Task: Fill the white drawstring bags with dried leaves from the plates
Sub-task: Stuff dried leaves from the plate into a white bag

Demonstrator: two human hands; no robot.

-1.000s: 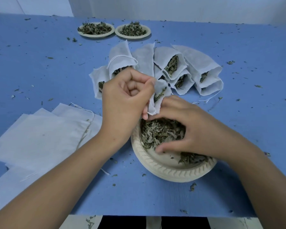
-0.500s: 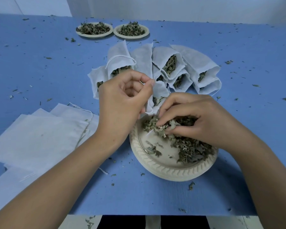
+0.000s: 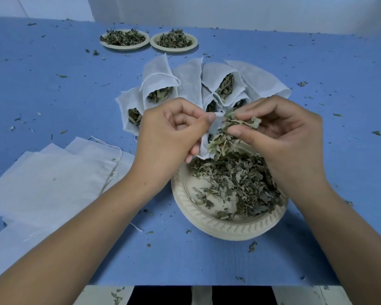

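My left hand (image 3: 169, 137) pinches the rim of a small white drawstring bag (image 3: 209, 142) and holds it above the near plate (image 3: 220, 227). My right hand (image 3: 282, 137) pinches a bunch of dried leaves (image 3: 233, 126) at the bag's mouth; some hang down over it. The cream plate holds a loose heap of dried leaves (image 3: 240, 181). Behind the hands lies a fan of filled white bags (image 3: 191, 84) with leaves showing in their mouths.
A stack of flat white bags (image 3: 53, 183) lies at the left. Two more plates of dried leaves (image 3: 124, 39) (image 3: 173, 41) stand at the far side of the blue table (image 3: 53, 84). Leaf crumbs are scattered about. The table's front edge is close below.
My right hand has gathered leaves from the plate and lifted them up to the mouth of the bag. My left hand has kept its hold on the bag.
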